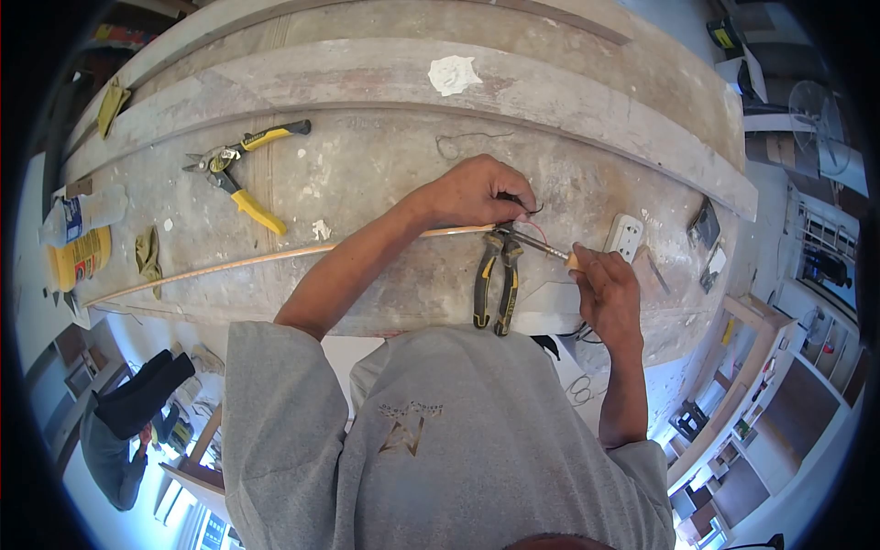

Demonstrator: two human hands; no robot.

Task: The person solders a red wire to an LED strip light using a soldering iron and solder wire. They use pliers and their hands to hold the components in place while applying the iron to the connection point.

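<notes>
My left hand is closed in a pinch on a thin wire, just above the end of a long, narrow LED strip. A short red wire shows beside its fingertips. My right hand grips the light-coloured handle of a soldering iron. The iron's metal shaft points left, its tip close to the strip's end. Pliers with black and yellow handles lie below, their jaws at the strip's end. My left fingers partly hide the joint between wire and strip.
Yellow-handled snips lie on the stained workbench. A white power strip sits right of the iron. Long boards cross the far side. A plastic bottle and yellow container stand left. Another person is at lower left.
</notes>
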